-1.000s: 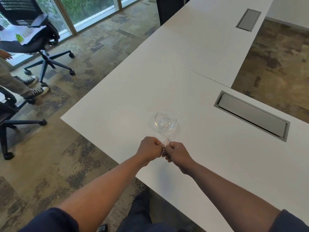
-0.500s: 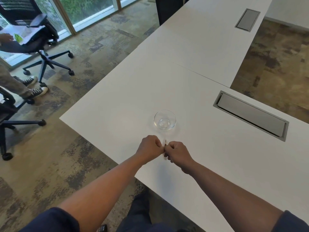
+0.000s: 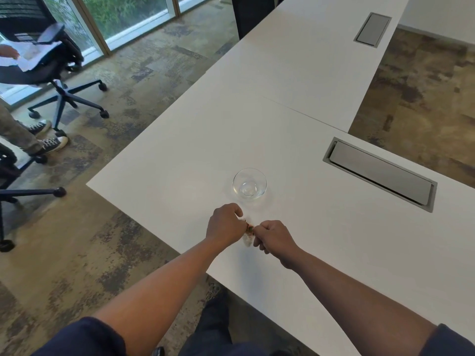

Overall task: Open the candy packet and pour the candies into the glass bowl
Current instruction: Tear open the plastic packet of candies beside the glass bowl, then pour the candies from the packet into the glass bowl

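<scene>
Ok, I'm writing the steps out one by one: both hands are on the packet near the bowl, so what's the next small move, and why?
Probably keep pulling the two hands apart to finish the tear. The left hand and right hand both pinch the small packet just above the table, some colour shows between them, and the glass bowl just beyond looks empty, so pouring seems premature.

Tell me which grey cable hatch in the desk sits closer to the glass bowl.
The long cable hatch, right of the glass bowl on the same desk section. The smaller hatch lies far off, beyond the desk seam.
</scene>
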